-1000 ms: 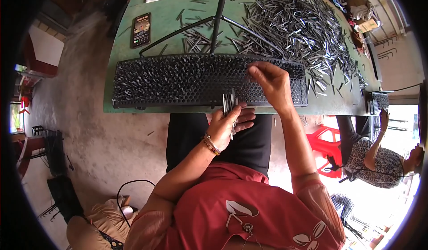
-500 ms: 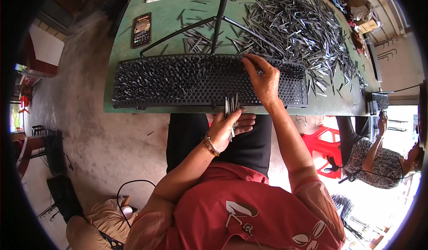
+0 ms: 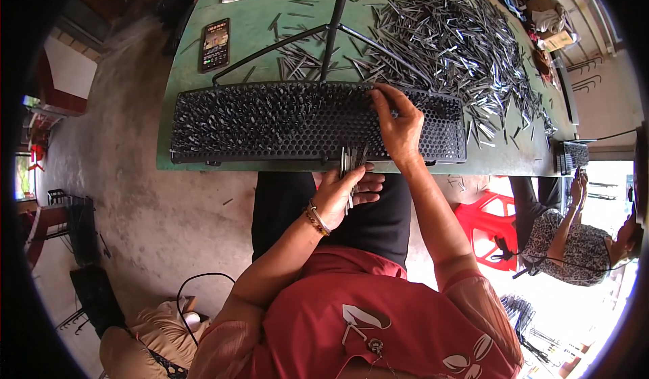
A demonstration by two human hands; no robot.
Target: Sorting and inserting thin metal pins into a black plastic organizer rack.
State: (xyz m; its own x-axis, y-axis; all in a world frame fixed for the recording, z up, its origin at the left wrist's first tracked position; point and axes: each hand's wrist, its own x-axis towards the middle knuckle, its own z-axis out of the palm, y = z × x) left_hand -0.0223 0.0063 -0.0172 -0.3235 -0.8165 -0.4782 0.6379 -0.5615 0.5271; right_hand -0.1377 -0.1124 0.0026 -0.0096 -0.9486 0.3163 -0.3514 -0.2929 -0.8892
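Observation:
A long black rack (image 3: 438, 134), pierced with rows of round holes, lies along the near edge of the green table. Its left half bristles with upright thin metal pieces (image 3: 236, 119); many holes on the right show bare. My left hand (image 3: 338, 195) is closed round a small bunch of slim flat metal pieces (image 3: 348, 159), just below the rack's front edge. Over the rack, right of its middle, my right hand (image 3: 403, 128) has thumb and fingers pinched together near the far rows. Whatever sits between those fingertips is too small and dark to make out.
Behind the rack, a large heap of loose metal pieces (image 3: 453, 41) covers the table's right side. A black metal frame (image 3: 331, 41) rises from the rack. A phone (image 3: 215, 46) lies at left. Another person (image 3: 571, 244) sits at right, near a red plastic stool (image 3: 488, 230).
My right hand has shifted very slightly nearer and stays pinched over the far rows. In my left hand, the bunch of metal pieces has fanned a little differently.

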